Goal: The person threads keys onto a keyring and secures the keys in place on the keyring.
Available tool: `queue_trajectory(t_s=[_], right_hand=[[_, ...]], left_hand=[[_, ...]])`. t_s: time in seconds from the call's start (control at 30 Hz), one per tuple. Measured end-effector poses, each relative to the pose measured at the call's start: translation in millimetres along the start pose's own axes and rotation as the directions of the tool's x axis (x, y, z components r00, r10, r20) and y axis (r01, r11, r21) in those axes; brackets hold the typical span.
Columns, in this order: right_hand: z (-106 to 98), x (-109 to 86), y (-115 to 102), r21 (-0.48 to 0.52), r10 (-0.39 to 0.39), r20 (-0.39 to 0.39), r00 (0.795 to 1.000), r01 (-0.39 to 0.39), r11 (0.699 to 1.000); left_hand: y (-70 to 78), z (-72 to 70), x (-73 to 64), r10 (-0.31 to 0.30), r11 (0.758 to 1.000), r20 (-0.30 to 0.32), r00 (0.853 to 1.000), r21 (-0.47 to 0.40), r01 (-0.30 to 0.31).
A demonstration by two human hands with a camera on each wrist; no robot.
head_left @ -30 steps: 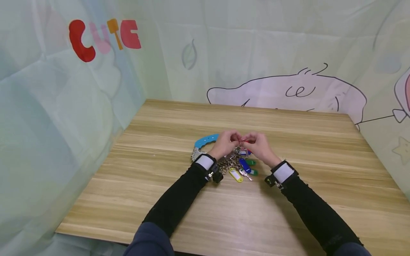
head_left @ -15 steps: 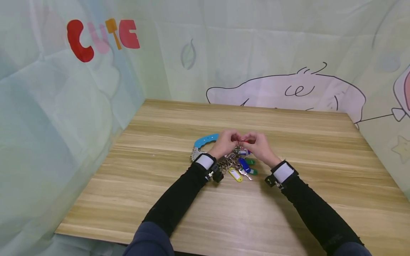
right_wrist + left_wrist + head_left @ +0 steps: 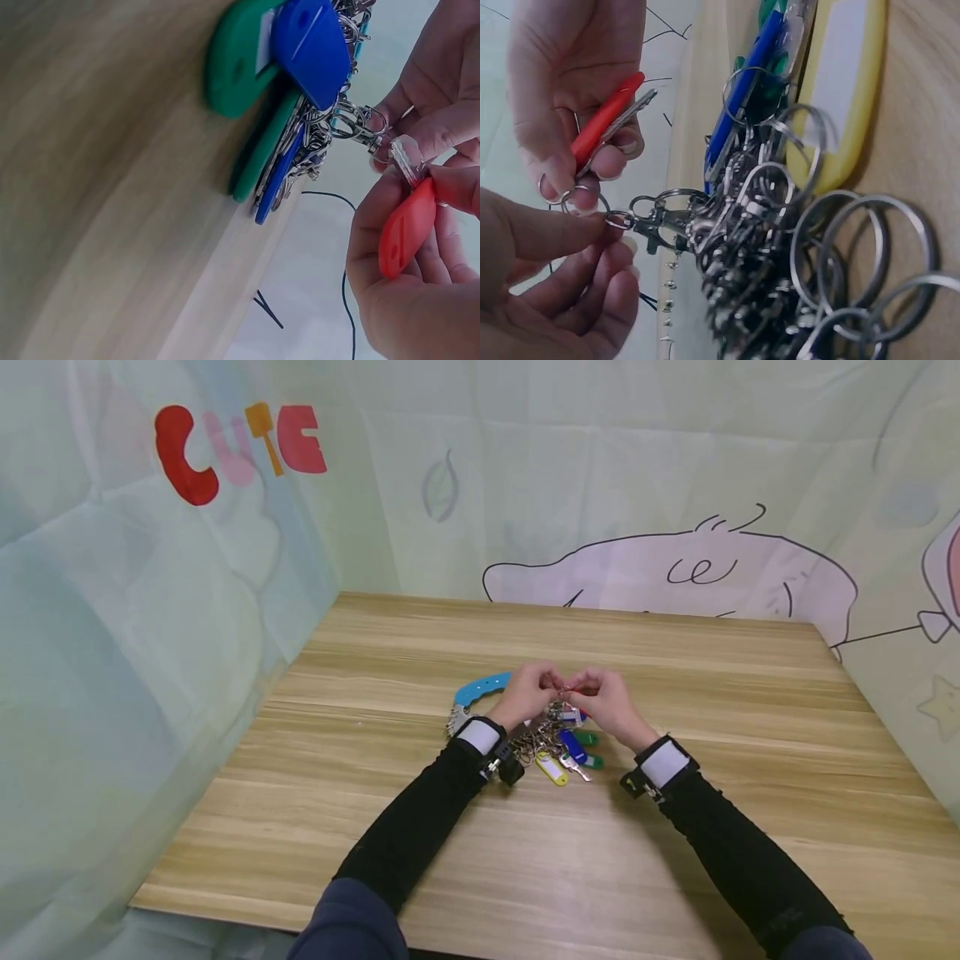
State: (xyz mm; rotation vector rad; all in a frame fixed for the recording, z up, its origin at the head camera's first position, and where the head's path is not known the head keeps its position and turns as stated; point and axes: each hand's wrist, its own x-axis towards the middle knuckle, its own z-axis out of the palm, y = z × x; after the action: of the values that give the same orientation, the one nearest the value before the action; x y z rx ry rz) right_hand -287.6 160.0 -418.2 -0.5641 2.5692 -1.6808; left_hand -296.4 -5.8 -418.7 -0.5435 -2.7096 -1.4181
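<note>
My left hand [image 3: 525, 695] pinches a small metal ring [image 3: 619, 219] at the end of a swivel clasp [image 3: 660, 222]. Opposite it, my right hand [image 3: 606, 703] grips a red key tag [image 3: 407, 229] by its end, with a silver key [image 3: 626, 120] lying alongside. A split ring [image 3: 592, 196] joins at the fingertips, between the two hands. The clasp belongs to a thick bunch of metal clasps and rings [image 3: 757, 247] that hangs from a ring-shaped holder with a blue grip [image 3: 482, 687]; my left hand and wrist hide part of that holder.
Near the bunch lie a yellow key tag [image 3: 552, 769], a blue key tag [image 3: 572, 747], a green key tag [image 3: 586, 738] and a key [image 3: 576, 767]. Everything rests on a wood-grain table [image 3: 375, 777]. Printed cloth [image 3: 600, 460] stands behind the table and along its left side.
Both hands stay at the same spot, with only slight finger movement around the red key tag and rings. The rest of the bunch lies as before.
</note>
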Motion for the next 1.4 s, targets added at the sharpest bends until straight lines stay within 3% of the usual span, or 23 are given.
queue_trajectory(t_s=[0.23, 0.67, 0.93, 1.1, 1.27, 1.4], right_hand=[[0, -0.1, 0, 0.012, 0.019, -0.006, 1.000, -0.019, 1.000], [0, -2.0, -1, 0.003, 0.006, 0.005, 1.000, -0.006, 1.000], [-1, -1.7, 3, 0.005, -0.039, -0.015, 0.999, 0.039, 0.999], [-1, -4.1, 2, -0.021, -0.081, -0.010, 0.997, 0.081, 0.996], [-4, -6.2, 1, -0.060, -0.027, 0.019, 0.999, 0.029, 0.998], [-11, -6.9, 3, -0.043, 0.077, 0.049, 0.996, -0.075, 0.996]], left_hand=[[2.0, 0.0, -1.8, 0.052, 0.999, -0.006, 0.999, 0.000, -0.052], [2.9, -0.9, -1.2, 0.010, 1.000, 0.004, 1.000, 0.007, -0.010], [2.8, -0.4, -1.1, -0.052, 0.998, -0.017, 0.998, -0.018, 0.052], [3.1, -0.3, -0.5, -0.140, 0.988, -0.019, 0.990, -0.066, 0.138], [4.0, -0.3, -1.1, -0.185, 0.980, -0.038, 0.982, -0.087, 0.181], [1.3, 0.3, -0.6, -0.188, 0.979, -0.065, 0.980, -0.089, 0.182]])
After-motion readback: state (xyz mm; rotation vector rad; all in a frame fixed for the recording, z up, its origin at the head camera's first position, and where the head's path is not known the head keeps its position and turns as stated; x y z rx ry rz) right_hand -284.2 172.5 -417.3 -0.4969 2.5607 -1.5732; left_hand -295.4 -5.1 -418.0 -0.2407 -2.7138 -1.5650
